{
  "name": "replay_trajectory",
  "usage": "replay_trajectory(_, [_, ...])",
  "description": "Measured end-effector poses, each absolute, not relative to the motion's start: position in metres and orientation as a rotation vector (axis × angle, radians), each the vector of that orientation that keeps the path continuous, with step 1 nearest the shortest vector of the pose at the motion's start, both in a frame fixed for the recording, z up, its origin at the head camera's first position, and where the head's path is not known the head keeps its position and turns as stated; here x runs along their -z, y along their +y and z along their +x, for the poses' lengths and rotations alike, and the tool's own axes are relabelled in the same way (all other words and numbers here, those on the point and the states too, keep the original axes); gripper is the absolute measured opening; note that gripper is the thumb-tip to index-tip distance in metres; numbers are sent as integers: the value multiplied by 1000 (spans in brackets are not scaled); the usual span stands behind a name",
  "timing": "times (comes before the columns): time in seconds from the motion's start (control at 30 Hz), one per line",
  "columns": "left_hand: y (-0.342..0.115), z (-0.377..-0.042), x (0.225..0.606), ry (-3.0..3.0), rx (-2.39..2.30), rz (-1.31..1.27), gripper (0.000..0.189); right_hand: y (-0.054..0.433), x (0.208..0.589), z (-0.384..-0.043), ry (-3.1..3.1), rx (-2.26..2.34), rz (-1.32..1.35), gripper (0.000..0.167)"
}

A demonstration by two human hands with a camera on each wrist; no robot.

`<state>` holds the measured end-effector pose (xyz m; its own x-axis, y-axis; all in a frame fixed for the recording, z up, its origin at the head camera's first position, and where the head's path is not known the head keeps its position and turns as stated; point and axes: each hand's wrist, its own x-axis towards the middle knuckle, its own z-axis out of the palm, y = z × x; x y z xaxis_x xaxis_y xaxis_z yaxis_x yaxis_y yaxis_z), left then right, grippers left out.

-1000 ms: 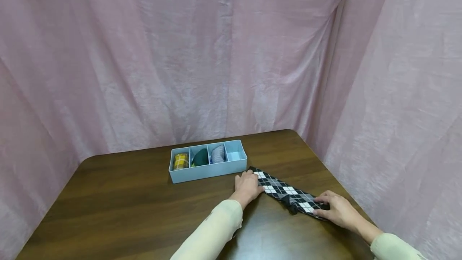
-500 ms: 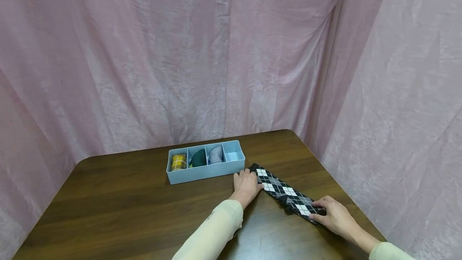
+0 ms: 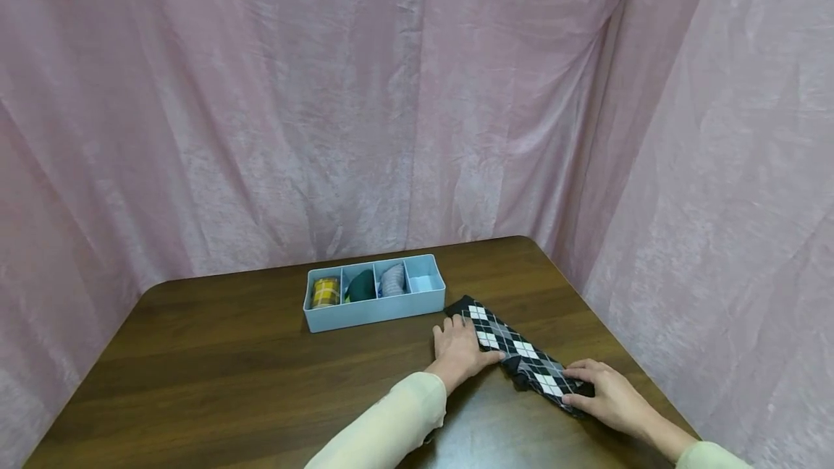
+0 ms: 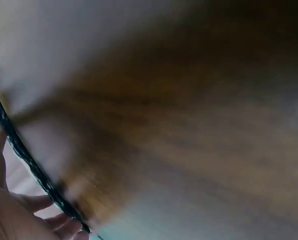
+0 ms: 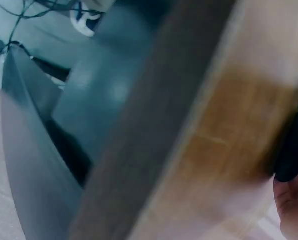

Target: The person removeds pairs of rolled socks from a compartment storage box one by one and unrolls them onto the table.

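Observation:
A black, grey and white argyle sock [image 3: 521, 352] lies flat and slanting on the wooden table, with a dark bunched part [image 3: 519, 375] at its near edge. My left hand [image 3: 459, 347] rests along its far left end, fingers spread and fairly straight, thumb reaching to the near edge. In the left wrist view, that hand [image 4: 23, 215] touches the sock's dark edge [image 4: 38, 172]. At the near right end, my right hand [image 3: 609, 395] holds the sock between thumb and fingers. The right wrist view shows only part of this hand [image 5: 295, 207] against the dark sock end [image 5: 293, 145].
A light blue divided box [image 3: 374, 315] stands behind the left hand. Its compartments hold a yellow checked roll [image 3: 326, 293], a dark green roll [image 3: 360, 286] and a grey striped roll [image 3: 393, 281]; the rightmost shows its bare bottom. Pink curtains [image 3: 326, 107] hang behind the table [image 3: 228, 368].
My left hand has shifted slightly right and nearer along the sock, its thumb spreading outward and uncovering more of the dark far end. The right hand stays at the near end.

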<state>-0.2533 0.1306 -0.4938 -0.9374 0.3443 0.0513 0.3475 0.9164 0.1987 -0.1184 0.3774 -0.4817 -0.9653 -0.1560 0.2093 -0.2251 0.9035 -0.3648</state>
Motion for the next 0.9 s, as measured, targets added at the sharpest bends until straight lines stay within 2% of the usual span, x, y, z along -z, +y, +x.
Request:
replay_trajectory(0.27, [131, -266, 493, -3105, 304, -669, 98, 372, 487, -112, -2887, -480, 348, 49])
replay_trajectory(0.57, [131, -277, 490, -3143, 411, -766, 95, 359, 488, -103, -2909, -511, 216, 52])
replay_trajectory(0.9, [136, -278, 486, -3139, 305, -778, 89, 343, 489, -97, -2841, -556, 153, 47])
